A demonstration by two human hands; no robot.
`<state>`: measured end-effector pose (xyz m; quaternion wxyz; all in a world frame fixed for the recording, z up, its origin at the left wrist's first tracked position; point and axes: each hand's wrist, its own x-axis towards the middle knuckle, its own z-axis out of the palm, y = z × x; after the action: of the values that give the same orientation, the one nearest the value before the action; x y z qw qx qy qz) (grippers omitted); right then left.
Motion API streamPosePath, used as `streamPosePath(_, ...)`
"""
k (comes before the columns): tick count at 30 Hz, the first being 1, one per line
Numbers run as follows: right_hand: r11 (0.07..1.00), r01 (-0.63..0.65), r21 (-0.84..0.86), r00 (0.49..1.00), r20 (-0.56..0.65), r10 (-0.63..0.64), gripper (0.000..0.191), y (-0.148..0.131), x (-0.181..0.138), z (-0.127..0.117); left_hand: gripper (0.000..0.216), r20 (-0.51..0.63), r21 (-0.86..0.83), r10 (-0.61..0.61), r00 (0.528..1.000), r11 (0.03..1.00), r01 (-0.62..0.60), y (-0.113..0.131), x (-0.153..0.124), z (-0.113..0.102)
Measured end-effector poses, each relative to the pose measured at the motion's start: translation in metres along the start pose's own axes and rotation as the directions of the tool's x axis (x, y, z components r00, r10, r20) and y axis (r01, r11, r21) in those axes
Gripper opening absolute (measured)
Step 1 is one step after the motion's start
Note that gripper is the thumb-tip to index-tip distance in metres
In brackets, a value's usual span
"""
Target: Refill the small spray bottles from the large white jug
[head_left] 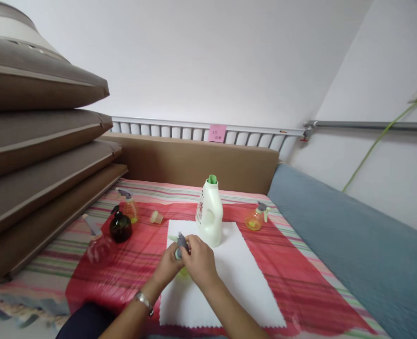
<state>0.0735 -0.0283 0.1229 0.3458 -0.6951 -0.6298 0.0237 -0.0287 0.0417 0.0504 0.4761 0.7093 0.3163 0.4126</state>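
Observation:
Both hands are closed on a small spray bottle (182,242) with a grey and pale green trigger head. My left hand (169,262), with a bracelet at its wrist, grips around the neck. The fingers of my right hand (200,262) pinch the head from the right. Yellow-green liquid shows below the hands, but most of the bottle is hidden by them. Just behind stands a large pale green jug (211,216) with a handle, its mouth uncapped and showing a green spout. A white scalloped-edged mat (244,278) lies under the jug and hands.
Left are a translucent cap (156,217), an amber spray bottle (131,209), a dark pump bottle (120,227) and a clear spray bottle (99,247). Another spray bottle (254,220) stands right. Red plastic sheeting (145,263) covers striped cloth. Stacked cushions (46,141) rise at left.

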Motion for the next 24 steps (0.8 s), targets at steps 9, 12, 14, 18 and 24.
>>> streamPosePath(9, 1.0, 0.027, 0.005, 0.999, -0.03, -0.026, 0.009, -0.005, 0.008, -0.025, 0.057, 0.004, 0.043, -0.01, 1.0, 0.999, 0.01, -0.01, -0.001, -0.007)
streamPosePath(12, 0.999, 0.043, 0.009, 0.998, -0.054, -0.043, 0.01, -0.007, 0.012, -0.038, 0.07, 0.001, 0.091, -0.043, 0.999, 0.995, 0.043, -0.016, 0.0, -0.009)
streamPosePath(14, 0.998, 0.06, 0.008, 0.996, -0.069, -0.059, 0.011, -0.008, 0.013, -0.049, 0.076, 0.015, 0.113, -0.055, 0.998, 0.992, 0.053, -0.018, 0.001, -0.011)
streamPosePath(18, 0.995, 0.097, -0.033, 0.991, -0.088, -0.1, 0.013, -0.009, 0.016, -0.078, 0.079, 0.025, 0.132, -0.075, 0.997, 0.989, 0.072, -0.018, 0.003, -0.014)
streamPosePath(24, 0.987, 0.109, -0.119, 0.983, -0.133, -0.125, 0.014, -0.011, 0.024, -0.133, 0.079, 0.035, 0.115, -0.085, 0.996, 0.99, 0.081, -0.018, 0.005, -0.013)
